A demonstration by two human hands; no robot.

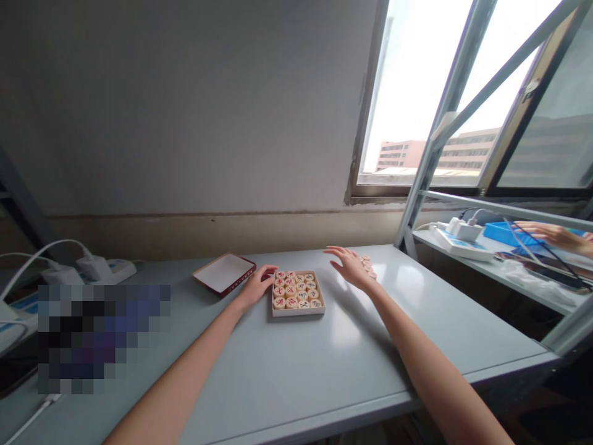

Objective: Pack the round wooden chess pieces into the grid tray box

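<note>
A shallow white box (299, 312) stands on the grey table with round wooden Chinese chess pieces (290, 290) in rows, red characters on the left and black ones on the right. My left hand (259, 283) is at the box's left side, its fingers curled against the upper left edge. Above the table, right of the box, my right hand (349, 267) is open with fingers apart and nothing visible in it. Just behind it, a cluster of loose pieces (368, 267) is partly hidden. The box lid (225, 272), dark red outside and white inside, lies left of my left hand.
Chargers and white cables (74, 272) crowd the table's left side, beside a blurred-out patch. On the right, a metal shelf holds a power strip (463, 238) and a blue tray (503, 233). Another person's hand (546, 235) reaches over there. A wall and window stand behind.
</note>
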